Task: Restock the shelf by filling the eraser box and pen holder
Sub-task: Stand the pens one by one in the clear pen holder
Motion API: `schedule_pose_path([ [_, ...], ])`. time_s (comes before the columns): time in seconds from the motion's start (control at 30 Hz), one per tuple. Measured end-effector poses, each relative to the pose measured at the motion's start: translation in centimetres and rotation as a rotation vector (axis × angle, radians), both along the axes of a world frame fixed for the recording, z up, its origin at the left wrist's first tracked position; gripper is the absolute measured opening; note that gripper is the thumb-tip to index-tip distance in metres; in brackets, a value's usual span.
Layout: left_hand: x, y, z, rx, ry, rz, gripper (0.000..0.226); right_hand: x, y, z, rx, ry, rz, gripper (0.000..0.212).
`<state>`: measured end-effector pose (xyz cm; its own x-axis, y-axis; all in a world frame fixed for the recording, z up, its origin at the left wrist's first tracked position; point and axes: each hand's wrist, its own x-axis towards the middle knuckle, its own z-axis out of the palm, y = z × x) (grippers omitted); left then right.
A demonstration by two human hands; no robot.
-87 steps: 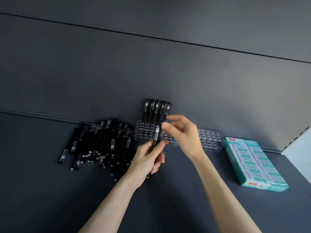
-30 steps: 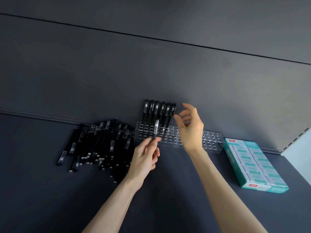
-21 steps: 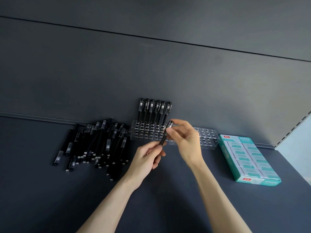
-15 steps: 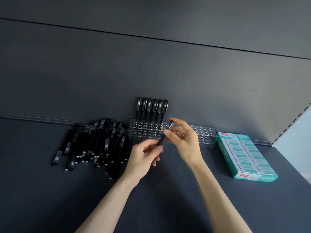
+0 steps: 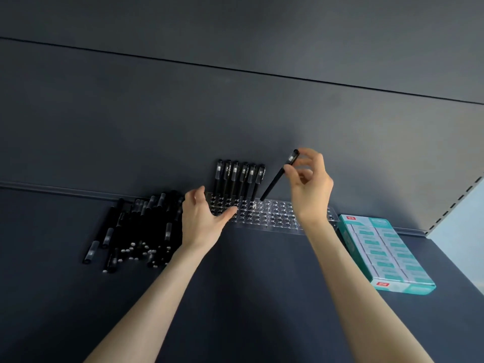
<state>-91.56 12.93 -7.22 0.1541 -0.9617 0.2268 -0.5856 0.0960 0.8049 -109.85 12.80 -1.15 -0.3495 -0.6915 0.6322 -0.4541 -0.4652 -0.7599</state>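
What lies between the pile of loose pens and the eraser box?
In the head view, the clear pen holder, with six pens standing in it. The left hand is at its left end; the right hand holds another pen tilted over it.

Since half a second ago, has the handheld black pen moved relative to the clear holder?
Yes. The pen has moved back and up; its tip now meets the back row of the holder, right of the standing pens.

centre frame, your right grip (image 5: 311, 189) pinches a tilted black pen (image 5: 275, 182), tip at the clear pen holder (image 5: 275, 221); your left grip (image 5: 203, 221), fingers spread, hovers over its left end.
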Motion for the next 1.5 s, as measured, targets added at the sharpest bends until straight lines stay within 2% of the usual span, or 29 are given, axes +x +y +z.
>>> schedule_pose_path([
  [0.1, 0.0, -1.0, -0.3, 0.037, -0.141, 0.011, 0.093, -0.1, -1.2, -0.3, 0.000, 0.064, -0.008, 0.030],
  [0.23, 0.1, -1.5, -0.4, 0.025, -0.323, 0.056, 0.088, -0.1, -2.1, -1.0, 0.019, 0.116, 0.002, 0.031],
  [0.53, 0.4, -1.8, -0.9, 0.005, -0.279, 0.065, 0.079, 0.4, -2.6, -2.8, 0.118, 0.242, 0.010, 0.028],
  [0.97, 0.2, -1.1, -0.1, 0.020, -0.342, 0.067, 0.078, 0.5, -1.6, -3.2, 0.114, 0.316, -0.038, 0.033],
  [1.03, 0.5, -0.6, 0.2, -0.006, -0.320, 0.083, 0.073, 0.7, -0.8, -3.1, 0.096, 0.300, -0.049, 0.029],
  [1.17, 2.3, 1.1, 0.5, -0.075, -0.248, 0.126, 0.047, 2.6, 1.1, -3.7, 0.072, 0.258, 0.019, 0.016],
  [1.3, 5.7, 3.2, 0.1, -0.096, -0.227, 0.201, 0.031, 6.0, 2.5, -4.9, 0.180, 0.265, 0.125, 0.012],
  [1.4, 8.9, 4.0, -0.2, -0.034, -0.245, 0.259, 0.034, 9.1, 3.1, -5.8, 0.278, 0.281, 0.197, 0.011],
  [1.5, 11.8, 3.8, -0.4, 0.100, -0.280, 0.272, 0.051, 12.5, 3.0, -6.6, 0.359, 0.325, 0.238, 0.011],
])
